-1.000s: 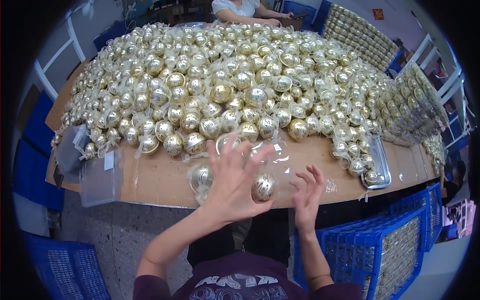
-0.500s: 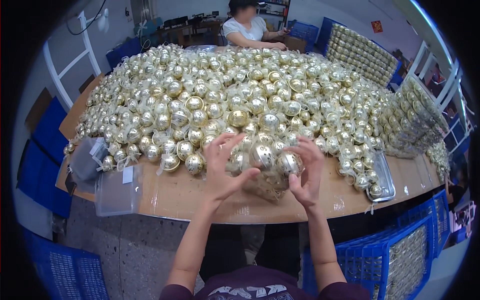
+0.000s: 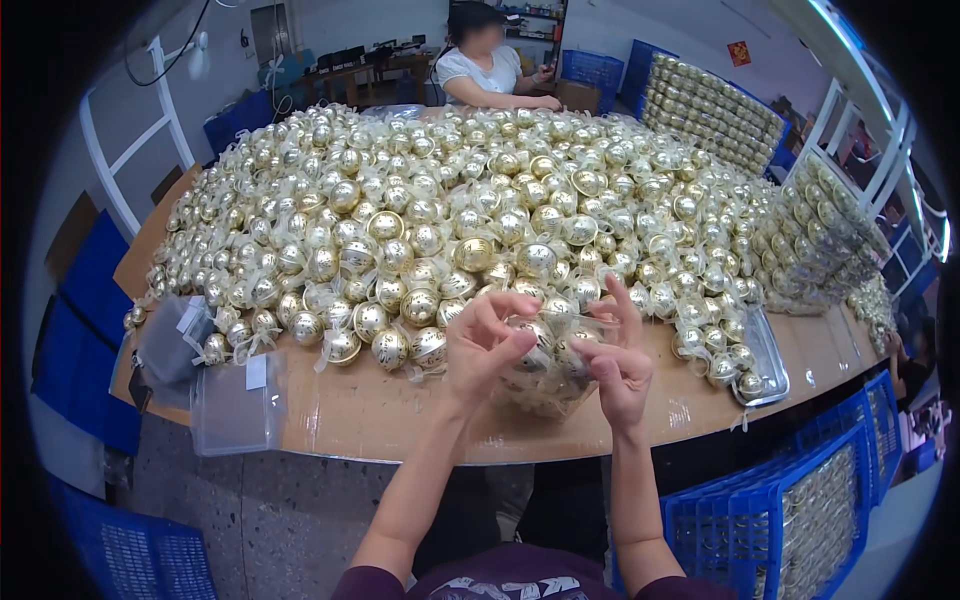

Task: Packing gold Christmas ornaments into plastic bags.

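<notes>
A clear plastic box (image 3: pixel 548 402) holding several gold ball ornaments stands near the table's front edge, between my two hands. My left hand (image 3: pixel 487 345) curls round its upper left side, thumb and fingers bent close to a gold ball ornament (image 3: pixel 533 343) at the top. At the right upper edge, my right hand (image 3: pixel 618 372) has its index finger raised and its thumb bent inward over the ornaments. Its other fingers are folded against the box side. The exact fingertip contacts are partly hidden. Behind the box spreads a big heap of similar ornaments (image 3: pixel 390 226) with pale ribbons.
Clear empty boxes (image 3: pixel 235 412) lie at the table's left. A metal tray (image 3: pixel 768 365) sits at the right beside stacked packed ornaments (image 3: pixel 815 235). Blue crates (image 3: pixel 715 520) stand lower right. Across the heap sits another person (image 3: pixel 485 75).
The two ornaments held above the box are now lower, inside it. Both hands have come down around the box's top, fingers more bent. The view has shifted slightly.
</notes>
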A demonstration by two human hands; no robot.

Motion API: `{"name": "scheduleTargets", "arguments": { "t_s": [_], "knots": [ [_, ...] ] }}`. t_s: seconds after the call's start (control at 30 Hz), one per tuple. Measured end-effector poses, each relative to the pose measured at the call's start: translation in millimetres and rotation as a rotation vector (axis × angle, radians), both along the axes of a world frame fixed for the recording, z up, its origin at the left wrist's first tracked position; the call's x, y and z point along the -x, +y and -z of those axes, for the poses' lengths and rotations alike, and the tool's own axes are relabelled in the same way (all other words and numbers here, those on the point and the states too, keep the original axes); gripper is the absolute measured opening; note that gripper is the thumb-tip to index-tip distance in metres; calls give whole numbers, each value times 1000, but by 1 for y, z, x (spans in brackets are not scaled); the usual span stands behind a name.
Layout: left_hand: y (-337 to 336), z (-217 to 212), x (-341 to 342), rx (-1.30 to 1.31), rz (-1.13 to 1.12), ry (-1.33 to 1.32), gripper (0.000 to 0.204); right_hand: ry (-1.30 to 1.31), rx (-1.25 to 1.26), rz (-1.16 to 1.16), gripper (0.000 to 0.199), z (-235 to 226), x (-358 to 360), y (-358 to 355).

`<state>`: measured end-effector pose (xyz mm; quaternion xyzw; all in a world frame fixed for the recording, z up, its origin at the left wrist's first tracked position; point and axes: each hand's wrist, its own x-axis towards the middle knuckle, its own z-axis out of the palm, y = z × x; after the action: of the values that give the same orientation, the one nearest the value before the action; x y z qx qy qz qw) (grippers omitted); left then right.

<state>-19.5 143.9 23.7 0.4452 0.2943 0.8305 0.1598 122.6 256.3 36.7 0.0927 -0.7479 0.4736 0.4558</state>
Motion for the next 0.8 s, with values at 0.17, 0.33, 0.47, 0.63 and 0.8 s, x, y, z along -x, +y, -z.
{"name": "scheduleTargets", "arguments": {
  "t_s": [0.17, 0.33, 0.47, 0.63, 0.8],
  "knots": [
    [4, -5, -32, -32, -211, -107, 24, 129, 294, 78, 46, 3, 3, -11],
    [-1, -4, -26, 21, -252, -68, 23, -36, 531, -148, 54, -9, -7, 1],
    [-3, -6, -26, 40, -251, -149, 22, 37, 455, -310, 38, -3, 0, -2],
    [5, -5, -25, -14, -237, -157, 19, 143, 278, 14, 19, 14, 4, -1],
    [-5, 0, -15, -30, -351, 252, 19, 88, 242, 26, 13, 11, -1, 3]
  ]
}}
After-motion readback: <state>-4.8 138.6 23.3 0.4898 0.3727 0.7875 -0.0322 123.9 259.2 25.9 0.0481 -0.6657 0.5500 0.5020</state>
